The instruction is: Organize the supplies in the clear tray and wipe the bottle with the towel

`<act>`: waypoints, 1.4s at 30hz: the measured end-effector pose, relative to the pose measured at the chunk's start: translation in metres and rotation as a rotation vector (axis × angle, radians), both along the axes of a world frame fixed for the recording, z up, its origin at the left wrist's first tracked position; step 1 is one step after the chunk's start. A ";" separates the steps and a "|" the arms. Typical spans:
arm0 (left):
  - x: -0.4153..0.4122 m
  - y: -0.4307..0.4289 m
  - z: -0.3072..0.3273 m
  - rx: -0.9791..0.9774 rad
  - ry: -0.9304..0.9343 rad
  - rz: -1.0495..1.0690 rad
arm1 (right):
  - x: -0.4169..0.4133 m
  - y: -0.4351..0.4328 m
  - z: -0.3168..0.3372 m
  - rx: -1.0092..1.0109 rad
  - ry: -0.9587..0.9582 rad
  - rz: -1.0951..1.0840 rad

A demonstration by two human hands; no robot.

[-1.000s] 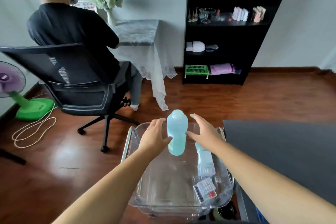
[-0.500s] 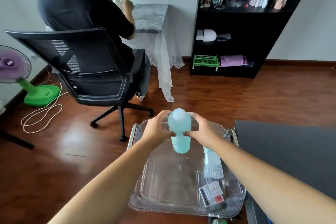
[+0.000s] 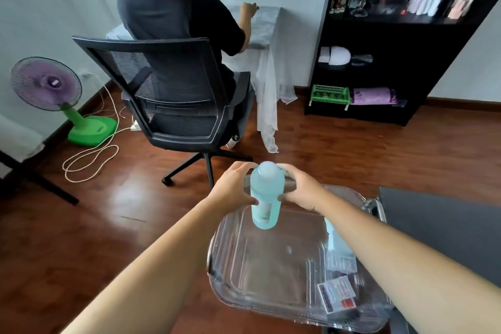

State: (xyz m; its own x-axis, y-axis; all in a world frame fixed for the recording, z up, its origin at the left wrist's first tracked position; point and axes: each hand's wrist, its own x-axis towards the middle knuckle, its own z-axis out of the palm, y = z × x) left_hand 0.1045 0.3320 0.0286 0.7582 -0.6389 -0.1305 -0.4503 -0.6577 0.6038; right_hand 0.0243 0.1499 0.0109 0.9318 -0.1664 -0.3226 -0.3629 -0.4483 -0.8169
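A pale blue bottle [image 3: 265, 198] stands upright at the far end of the clear tray [image 3: 233, 276]. My left hand [image 3: 233, 188] and my right hand [image 3: 301, 188] flank it. Both hands have their fingers curled over the tray's far rim, and both thumbs rest against the bottle's sides. Along the tray's right side lie a pale blue packet [image 3: 334, 236], a clear packet [image 3: 342, 262] and a card with a red label [image 3: 337, 294], partly hidden by my right forearm. No towel is in view.
A person sits in a black office chair [image 3: 176, 100] just beyond the tray, at a cloth-covered table. A green and purple fan [image 3: 54, 89] with a looped cord stands at the left. A black shelf unit [image 3: 393, 43] is at the back right, and a dark surface [image 3: 444, 222] lies to the tray's right.
My hands were open on either side of the bottle and have closed in at the tray's far rim. The view has shifted, so the chair and shelf look nearer.
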 end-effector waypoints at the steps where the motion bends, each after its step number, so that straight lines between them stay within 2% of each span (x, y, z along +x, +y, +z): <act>1: 0.002 -0.002 0.002 -0.005 0.017 -0.006 | -0.004 0.002 -0.003 0.018 0.003 -0.046; 6: 0.008 -0.006 0.000 -0.080 0.117 -0.002 | -0.004 0.018 -0.012 0.073 -0.062 -0.184; 16: 0.011 0.007 -0.010 -0.157 0.017 0.163 | 0.024 0.023 -0.006 0.086 -0.031 -0.057; 28: 0.017 0.018 -0.011 -0.154 0.034 0.162 | 0.029 0.030 -0.006 0.057 -0.054 -0.004; 35: 0.006 0.009 -0.005 -0.077 0.014 0.120 | 0.021 0.022 -0.002 0.028 0.003 0.000; 37: 0.001 0.009 -0.001 -0.039 -0.045 0.102 | 0.018 0.018 0.001 0.040 0.023 -0.001; 39: -0.008 0.007 0.006 -0.021 -0.233 0.092 | 0.012 0.011 0.002 0.057 0.029 -0.030; 42: -0.033 -0.004 0.010 -0.125 -0.512 0.060 | -0.004 -0.002 -0.003 -0.011 -0.004 -0.112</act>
